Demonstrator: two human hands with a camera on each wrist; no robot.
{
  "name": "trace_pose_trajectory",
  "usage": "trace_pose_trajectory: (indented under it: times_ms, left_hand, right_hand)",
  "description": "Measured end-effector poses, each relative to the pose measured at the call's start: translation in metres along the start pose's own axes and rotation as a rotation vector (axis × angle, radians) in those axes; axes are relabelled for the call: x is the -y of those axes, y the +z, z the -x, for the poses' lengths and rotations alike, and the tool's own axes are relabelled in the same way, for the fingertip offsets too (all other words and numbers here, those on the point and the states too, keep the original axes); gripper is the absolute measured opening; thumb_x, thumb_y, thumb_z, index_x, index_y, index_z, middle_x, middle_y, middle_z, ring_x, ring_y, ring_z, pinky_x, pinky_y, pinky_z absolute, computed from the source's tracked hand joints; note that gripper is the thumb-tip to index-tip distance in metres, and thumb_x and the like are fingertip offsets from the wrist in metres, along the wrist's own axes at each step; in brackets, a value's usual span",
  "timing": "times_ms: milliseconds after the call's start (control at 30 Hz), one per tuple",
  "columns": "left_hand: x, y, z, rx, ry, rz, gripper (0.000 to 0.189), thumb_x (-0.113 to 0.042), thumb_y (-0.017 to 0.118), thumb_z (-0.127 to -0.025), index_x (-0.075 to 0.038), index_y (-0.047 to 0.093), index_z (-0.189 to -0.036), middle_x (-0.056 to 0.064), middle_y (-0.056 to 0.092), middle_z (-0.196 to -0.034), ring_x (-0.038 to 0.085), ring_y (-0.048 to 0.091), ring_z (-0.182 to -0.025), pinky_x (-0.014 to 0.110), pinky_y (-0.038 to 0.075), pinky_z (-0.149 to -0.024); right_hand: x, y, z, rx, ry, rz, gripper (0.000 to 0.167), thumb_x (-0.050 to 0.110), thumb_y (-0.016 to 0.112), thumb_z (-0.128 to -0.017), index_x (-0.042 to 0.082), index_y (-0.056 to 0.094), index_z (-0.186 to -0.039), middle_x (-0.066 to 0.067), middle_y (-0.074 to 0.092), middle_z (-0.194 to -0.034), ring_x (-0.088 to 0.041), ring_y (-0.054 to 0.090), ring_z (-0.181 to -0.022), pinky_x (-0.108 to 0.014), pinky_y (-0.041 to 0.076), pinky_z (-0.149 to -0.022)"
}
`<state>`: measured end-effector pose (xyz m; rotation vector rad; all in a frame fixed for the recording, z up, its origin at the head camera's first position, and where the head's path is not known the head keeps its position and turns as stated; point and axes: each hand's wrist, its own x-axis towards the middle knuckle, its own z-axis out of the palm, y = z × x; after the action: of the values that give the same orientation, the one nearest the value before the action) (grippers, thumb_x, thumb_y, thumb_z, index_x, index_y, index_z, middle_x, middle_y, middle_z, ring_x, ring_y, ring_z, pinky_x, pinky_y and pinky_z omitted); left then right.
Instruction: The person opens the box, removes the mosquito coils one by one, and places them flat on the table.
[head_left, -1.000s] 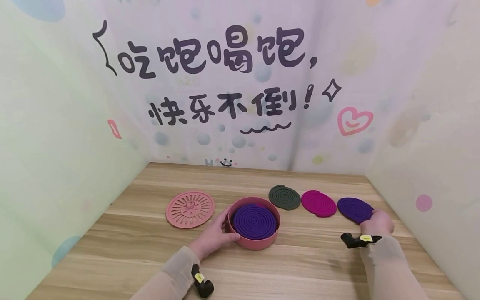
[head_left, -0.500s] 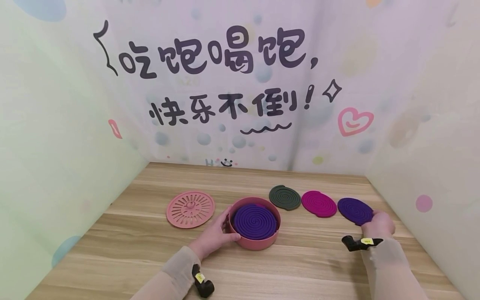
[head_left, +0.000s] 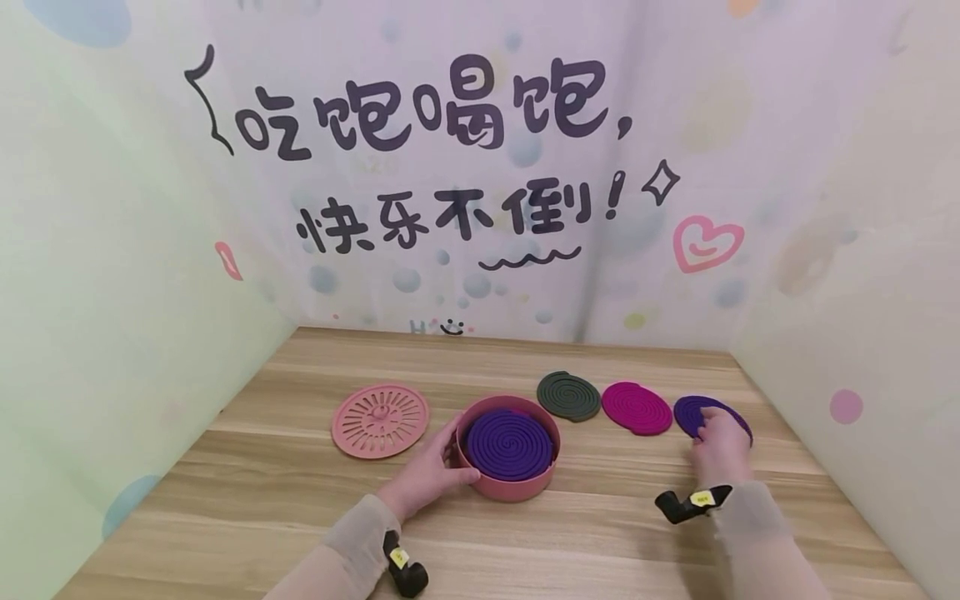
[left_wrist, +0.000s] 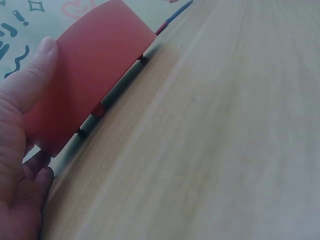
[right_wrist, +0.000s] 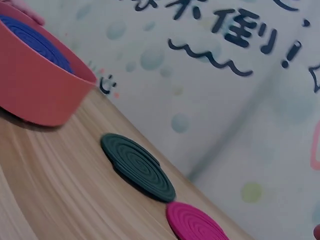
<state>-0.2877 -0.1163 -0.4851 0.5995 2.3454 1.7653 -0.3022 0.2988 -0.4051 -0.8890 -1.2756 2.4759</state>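
My left hand (head_left: 429,477) grips the side of a round pink mosquito coil box (head_left: 517,487), thumb near the front, fingers behind. In the left wrist view the box (left_wrist: 95,70) stands on small feet, the thumb lying along its wall. A purple mosquito coil (head_left: 510,443) lies inside it, with a bit of magenta showing at its back edge. At the right, my right hand (head_left: 722,446) is over another purple coil (head_left: 688,414), which lies flat on the table. Its fingers are loosely bent and cover part of that coil; nothing shows lifted in them.
Left of the box lies its pink slotted lid (head_left: 381,421) with a centre knob. A dark green coil (head_left: 568,395) and a magenta coil (head_left: 637,408) lie in a row on the wooden table (head_left: 600,533). Printed cloth walls (head_left: 465,275) stand around the table.
My right hand has moved left from the purple coil's right edge to over its middle. The left hand and the box stay where they were.
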Motion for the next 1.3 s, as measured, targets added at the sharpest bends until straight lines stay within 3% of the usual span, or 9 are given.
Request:
trace_pose_trajectory:
  times_ms: [100,200,333,400,500,567,667,900,1300]
  left_hand:
    - [0.000,0.000,0.001,-0.005,-0.008,-0.013,0.101,-0.032,0.080,-0.079,-0.015,0.016,-0.155,0.011,0.025,-0.156,0.028,0.027,-0.141,0.044,0.026,-0.113]
    - [-0.001,0.000,0.001,-0.009,-0.007,-0.017,0.101,-0.032,0.080,-0.079,-0.014,0.016,-0.155,0.012,0.025,-0.156,0.028,0.028,-0.141,0.044,0.026,-0.113]
    - [-0.001,0.000,0.000,-0.007,-0.008,-0.010,0.102,-0.031,0.080,-0.079,-0.013,0.016,-0.155,0.012,0.025,-0.156,0.029,0.027,-0.141,0.044,0.026,-0.113]
    - [-0.001,0.000,0.000,-0.007,-0.012,-0.005,0.102,-0.030,0.080,-0.079,-0.014,0.016,-0.155,0.012,0.024,-0.156,0.029,0.027,-0.141,0.044,0.025,-0.114]
    - [-0.002,0.001,0.000,-0.005,-0.012,0.003,0.102,-0.030,0.080,-0.079,-0.013,0.015,-0.155,0.013,0.024,-0.157,0.029,0.026,-0.142,0.044,0.025,-0.114]
    - [-0.002,0.001,0.000,-0.006,-0.013,0.003,0.102,-0.030,0.081,-0.079,-0.014,0.016,-0.155,0.012,0.024,-0.157,0.028,0.026,-0.142,0.044,0.024,-0.114]
    - [-0.002,0.001,0.001,-0.005,-0.006,0.002,0.101,-0.030,0.080,-0.079,-0.013,0.015,-0.155,0.013,0.024,-0.156,0.029,0.026,-0.142,0.045,0.025,-0.114]
    - [-0.001,0.000,0.001,-0.007,-0.009,-0.003,0.102,-0.030,0.081,-0.079,-0.012,0.015,-0.155,0.015,0.025,-0.156,0.030,0.028,-0.141,0.045,0.026,-0.113]
    - [0.000,0.000,0.000,0.004,-0.013,0.011,0.102,-0.030,0.080,-0.079,-0.012,0.014,-0.155,0.014,0.025,-0.156,0.029,0.028,-0.141,0.044,0.026,-0.113]
  right_hand:
    - [-0.008,0.015,0.007,0.042,-0.018,0.127,0.023,0.017,0.046,-0.098,0.019,0.045,-0.121,0.005,0.041,-0.104,-0.007,0.040,-0.089,-0.016,0.040,-0.077]
    - [-0.015,0.028,0.014,0.151,-0.037,0.238,0.049,0.019,0.041,-0.099,0.011,0.029,-0.146,-0.008,0.038,-0.136,-0.012,0.042,-0.111,-0.020,0.038,-0.098]
    - [-0.023,0.042,0.022,0.353,-0.087,0.356,0.061,0.012,0.036,-0.101,0.000,0.008,-0.153,-0.013,0.014,-0.158,-0.024,0.027,-0.139,-0.032,0.026,-0.114]
    - [-0.028,0.048,0.027,0.438,-0.106,0.390,0.060,0.008,0.035,-0.101,-0.004,0.005,-0.152,-0.020,0.012,-0.157,-0.029,0.022,-0.141,-0.037,0.023,-0.116]
    - [-0.035,0.058,0.034,0.517,-0.122,0.418,0.056,0.005,0.037,-0.101,-0.008,0.012,-0.150,-0.025,0.025,-0.151,-0.027,0.039,-0.132,-0.040,0.024,-0.115]
    - [-0.041,0.065,0.037,0.561,-0.137,0.445,0.053,0.004,0.041,-0.100,-0.009,0.019,-0.147,-0.021,0.040,-0.139,-0.019,0.051,-0.118,-0.040,0.027,-0.114]
    - [-0.050,0.075,0.041,0.623,-0.176,0.514,0.050,0.006,0.048,-0.098,-0.012,0.027,-0.141,-0.012,0.049,-0.124,-0.011,0.055,-0.103,-0.042,0.030,-0.112]
    - [-0.069,0.092,0.055,0.737,-0.246,0.679,0.047,0.007,0.053,-0.096,-0.011,0.037,-0.136,-0.024,0.046,-0.131,-0.031,0.047,-0.121,-0.049,0.031,-0.111]
    - [-0.092,0.108,0.060,0.792,-0.297,0.844,0.042,0.008,0.062,-0.091,-0.007,0.048,-0.128,-0.025,0.054,-0.127,-0.026,0.056,-0.110,-0.045,0.043,-0.101]
